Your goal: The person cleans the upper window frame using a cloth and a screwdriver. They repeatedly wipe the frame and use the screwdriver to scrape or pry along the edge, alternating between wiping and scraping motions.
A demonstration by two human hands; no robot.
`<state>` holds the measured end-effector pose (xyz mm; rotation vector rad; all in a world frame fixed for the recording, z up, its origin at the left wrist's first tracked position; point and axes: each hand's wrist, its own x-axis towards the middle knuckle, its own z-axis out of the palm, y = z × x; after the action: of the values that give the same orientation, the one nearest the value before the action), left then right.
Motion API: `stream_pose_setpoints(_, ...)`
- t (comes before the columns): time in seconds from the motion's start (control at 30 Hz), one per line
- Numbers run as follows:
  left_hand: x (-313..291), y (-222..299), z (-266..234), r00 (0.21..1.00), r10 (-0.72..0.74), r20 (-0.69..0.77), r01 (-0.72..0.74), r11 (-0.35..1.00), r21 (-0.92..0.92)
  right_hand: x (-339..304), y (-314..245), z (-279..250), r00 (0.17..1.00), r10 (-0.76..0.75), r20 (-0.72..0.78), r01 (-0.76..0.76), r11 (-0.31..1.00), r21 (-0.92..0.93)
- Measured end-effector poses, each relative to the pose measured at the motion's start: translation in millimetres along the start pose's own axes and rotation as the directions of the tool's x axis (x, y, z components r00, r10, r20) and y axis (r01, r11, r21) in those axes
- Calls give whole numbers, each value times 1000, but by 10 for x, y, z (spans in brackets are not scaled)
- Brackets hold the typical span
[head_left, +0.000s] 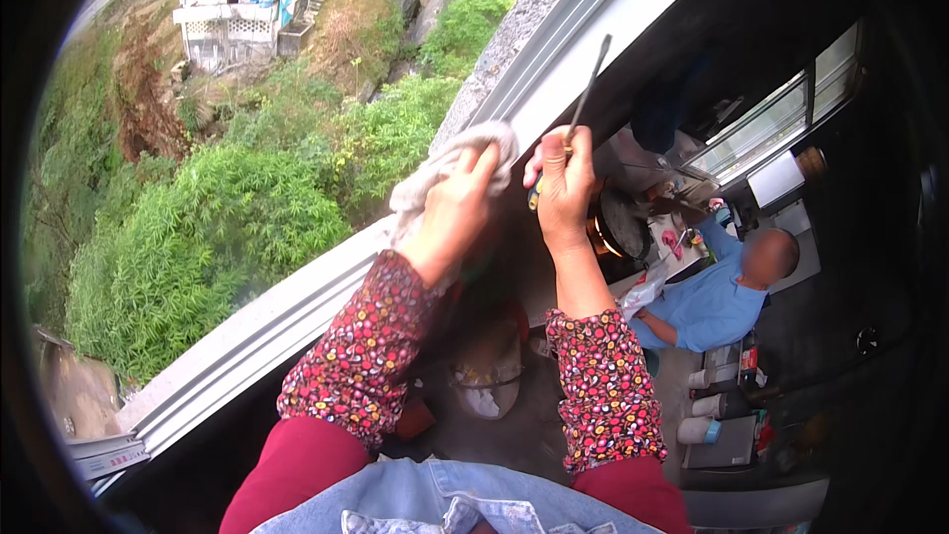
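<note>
My left hand grips a crumpled whitish cloth and presses it against the white window frame, whose grooved tracks run diagonally from lower left to upper right. Close by on the right, my right hand is closed round a screwdriver. Its long dark shaft points up and slightly right, and a bit of yellow and dark handle shows below the fist. Most of the handle is hidden by my fingers. The two hands are apart from each other.
Beyond the frame, the opening drops to green shrubs and a pale building. Inside, on the right, a person in a blue shirt is beside a round dark pan. A bin-like container stands on the floor below my arms.
</note>
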<state>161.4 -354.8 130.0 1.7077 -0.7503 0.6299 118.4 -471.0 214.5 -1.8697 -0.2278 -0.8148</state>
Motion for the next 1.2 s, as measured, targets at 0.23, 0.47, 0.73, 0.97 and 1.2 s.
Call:
stream_pose_setpoints(0.23, 611, 302, -303, 980, 199, 0, -199, 978, -62, 483, -442, 96, 963, -181, -202, 169, 983, -75)
stream_pose_setpoints(0.47, 1855, 973, -499, 877, 470, -105, -469, 883, 32, 409, -423, 73, 958, -68, -279, 35, 992, -121)
stream_pose_setpoints(0.73, 2343, 1221, -619, 833, 520, -191, -502, 854, 135, 399, -405, 260, 903, -287, -320, 208, 944, -257)
stream_pose_setpoints(0.97, 852, 377, -312, 965, 254, 70, -261, 957, 127, 393, -367, 163, 941, -181, -285, 188, 982, -4)
stream_pose_setpoints(1.2, -1405, -1158, -86, 918, -203, 340, 143, 971, 194, 495, -532, 307, 940, -209, -269, 240, 967, 86)
